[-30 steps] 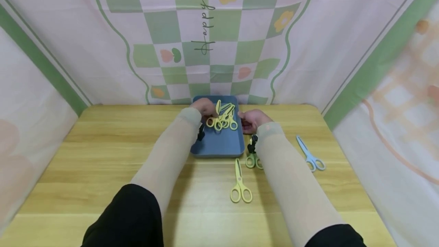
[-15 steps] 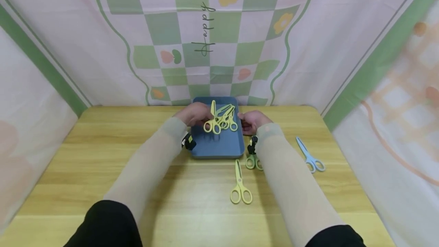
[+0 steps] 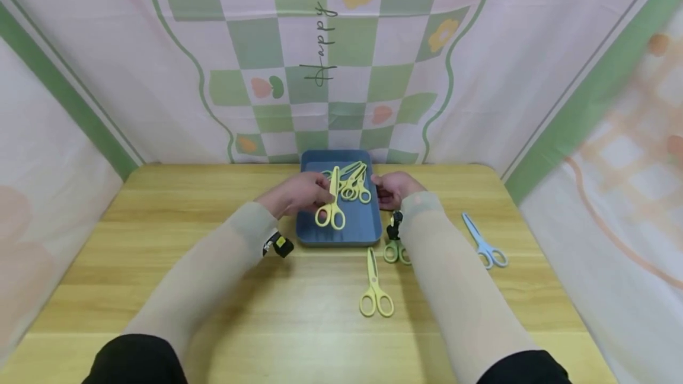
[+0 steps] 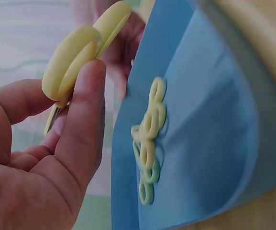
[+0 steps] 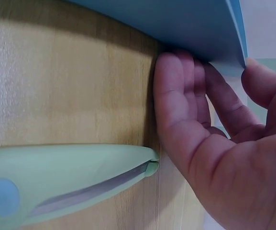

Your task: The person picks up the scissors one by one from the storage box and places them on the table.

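In the head view my left hand (image 3: 299, 192) holds a pair of yellow scissors (image 3: 334, 188) above the left part of a blue tray (image 3: 352, 231). The left wrist view shows its handle loops (image 4: 54, 72) between thumb and fingers, blades pointing away. Inside the tray lie several yellow scissors (image 3: 361, 185) and green scissors (image 4: 145, 195), overlapping. My right hand (image 5: 224, 129) holds the tray's right side, thumb at the rim and curled fingers against the outer wall. Near that hand, green scissors (image 5: 90, 167) lie on the table, partly hidden by the forearm in the head view.
Yellow scissors (image 3: 374, 283) lie on the wooden table (image 3: 299, 313) in front of the tray. Blue scissors (image 3: 476, 234) are farther right, beyond my right forearm. A patterned cloth (image 3: 299, 114) hangs behind the table's back edge.
My left hand has drawn the yellow scissors out of the pile, moving left and toward me. The right hand stays at the tray's side, and the tray has not moved.
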`<state>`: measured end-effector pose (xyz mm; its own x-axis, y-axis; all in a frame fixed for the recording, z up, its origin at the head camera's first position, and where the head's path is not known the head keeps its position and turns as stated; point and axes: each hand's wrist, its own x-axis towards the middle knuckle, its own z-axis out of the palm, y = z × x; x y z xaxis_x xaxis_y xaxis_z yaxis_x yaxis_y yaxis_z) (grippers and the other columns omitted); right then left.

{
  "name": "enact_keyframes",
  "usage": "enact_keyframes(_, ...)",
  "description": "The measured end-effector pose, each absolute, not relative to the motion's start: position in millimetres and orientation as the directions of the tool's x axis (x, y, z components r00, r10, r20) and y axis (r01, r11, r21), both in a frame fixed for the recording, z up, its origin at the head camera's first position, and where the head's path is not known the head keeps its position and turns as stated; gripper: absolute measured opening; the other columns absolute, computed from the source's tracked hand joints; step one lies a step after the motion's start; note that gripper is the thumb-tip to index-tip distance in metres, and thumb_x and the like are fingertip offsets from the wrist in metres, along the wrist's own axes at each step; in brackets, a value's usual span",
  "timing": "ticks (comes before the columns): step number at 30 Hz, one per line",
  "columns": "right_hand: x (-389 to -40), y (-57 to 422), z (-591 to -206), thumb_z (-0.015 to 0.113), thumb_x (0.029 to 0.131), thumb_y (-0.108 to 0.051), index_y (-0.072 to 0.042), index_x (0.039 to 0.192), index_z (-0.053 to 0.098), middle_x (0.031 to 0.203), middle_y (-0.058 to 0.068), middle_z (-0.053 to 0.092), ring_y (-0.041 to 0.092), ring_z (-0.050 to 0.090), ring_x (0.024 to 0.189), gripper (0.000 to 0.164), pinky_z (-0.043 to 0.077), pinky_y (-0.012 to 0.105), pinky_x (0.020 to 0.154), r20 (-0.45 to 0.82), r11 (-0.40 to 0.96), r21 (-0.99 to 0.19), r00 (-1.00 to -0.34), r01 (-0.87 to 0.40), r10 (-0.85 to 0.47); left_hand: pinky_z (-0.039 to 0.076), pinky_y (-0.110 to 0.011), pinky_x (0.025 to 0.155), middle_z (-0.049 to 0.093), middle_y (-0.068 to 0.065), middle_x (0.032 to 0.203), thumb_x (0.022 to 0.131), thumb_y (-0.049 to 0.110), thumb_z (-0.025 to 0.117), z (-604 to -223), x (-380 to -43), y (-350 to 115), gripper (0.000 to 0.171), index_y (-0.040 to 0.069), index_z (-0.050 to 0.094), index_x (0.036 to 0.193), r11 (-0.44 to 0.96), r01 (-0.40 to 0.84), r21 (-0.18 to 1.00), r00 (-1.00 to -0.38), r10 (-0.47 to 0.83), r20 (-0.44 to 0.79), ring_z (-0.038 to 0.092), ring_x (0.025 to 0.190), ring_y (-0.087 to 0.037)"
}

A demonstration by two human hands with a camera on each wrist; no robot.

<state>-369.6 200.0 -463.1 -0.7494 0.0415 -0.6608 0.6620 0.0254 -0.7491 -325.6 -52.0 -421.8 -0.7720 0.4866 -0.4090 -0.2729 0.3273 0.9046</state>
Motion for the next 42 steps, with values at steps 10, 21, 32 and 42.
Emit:
enact_keyframes(10,-369,199,-462,0.056,0.103,-0.029,-0.002,0.124,0.055,0.103,0.013,0.061,0.024,0.063,0.087,0.034,0.057,0.037,0.082,-0.66,0.021,-0.75,-0.75,0.661,0.033,0.058,-0.04,0.069,0.059,-0.014,0.086,0.09,-0.002,0.066,-430,-268,-64,0.014,-0.002,0.053,0.096,0.246,-0.248,0.937,-0.803,0.489,-0.341,0.061,0.071,-0.023)
enact_keyframes(21,-371,200,-464,0.057,0.103,-0.029,-0.003,0.119,0.057,0.103,0.013,0.062,0.023,0.064,0.088,0.031,0.058,0.038,0.08,-0.654,0.04,-0.754,-0.755,0.655,0.042,0.054,-0.032,0.06,0.063,-0.014,0.082,0.088,0.001,0.069,-456,-222,-74,0.013,0.0,0.057,0.094,0.336,-0.237,0.911,-0.774,0.501,-0.386,0.062,0.067,-0.022)
enact_keyframes(32,-370,200,-465,0.056,0.103,-0.028,-0.003,0.12,0.058,0.1,0.012,0.063,0.022,0.064,0.085,0.031,0.057,0.038,0.08,-0.65,0.044,-0.757,-0.759,0.652,0.041,0.054,-0.031,0.057,0.065,-0.013,0.077,0.083,0.001,0.073,-474,-198,-68,0.017,0.002,0.056,0.088,0.41,-0.19,0.892,-0.788,0.478,-0.388,0.061,0.062,-0.02)
enact_keyframes(42,-367,200,-463,0.056,0.103,-0.029,-0.001,0.125,0.058,0.097,0.012,0.065,0.022,0.066,0.085,0.035,0.058,0.038,0.079,-0.642,0.057,-0.764,-0.766,0.643,0.035,0.055,-0.031,0.054,0.063,-0.011,0.075,0.084,0.002,0.074,-484,-191,-64,0.018,0.003,0.057,0.083,0.454,-0.164,0.876,-0.797,0.462,-0.389,0.059,0.061,-0.019)
